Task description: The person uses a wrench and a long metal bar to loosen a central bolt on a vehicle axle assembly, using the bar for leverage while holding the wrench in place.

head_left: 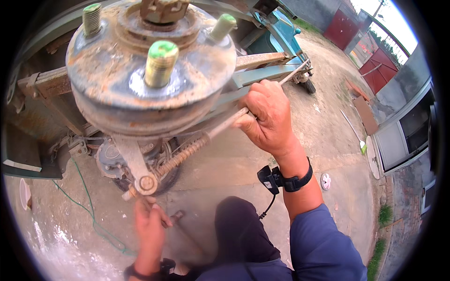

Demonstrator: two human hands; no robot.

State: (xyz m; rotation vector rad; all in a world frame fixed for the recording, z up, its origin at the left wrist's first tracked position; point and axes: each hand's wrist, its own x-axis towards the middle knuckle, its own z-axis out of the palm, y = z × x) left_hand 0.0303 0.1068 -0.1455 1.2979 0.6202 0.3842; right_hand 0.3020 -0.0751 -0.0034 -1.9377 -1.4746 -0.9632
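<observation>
A rusty brake drum (154,105) with green-tipped wheel studs (161,63) fills the upper left. Below it hangs a metal lever arm (133,161), its lower end joined to a threaded brake rod (225,124) that carries a coil spring (185,152). My right hand (267,114) is closed around this rod, right of the drum, fingers wrapped over it. Just under the lever's end and the rod's tip (129,193), my left hand (150,220) has its fingers curled together, somewhat blurred; what they pinch, if anything, is hidden.
A hammer-like tool (177,216) lies on the concrete by my knee (239,229). Behind the lever sits a grey engine casing (112,157). A green cord (91,210) trails over the ground at left. The vehicle's blue-green frame (267,75) runs toward the upper right.
</observation>
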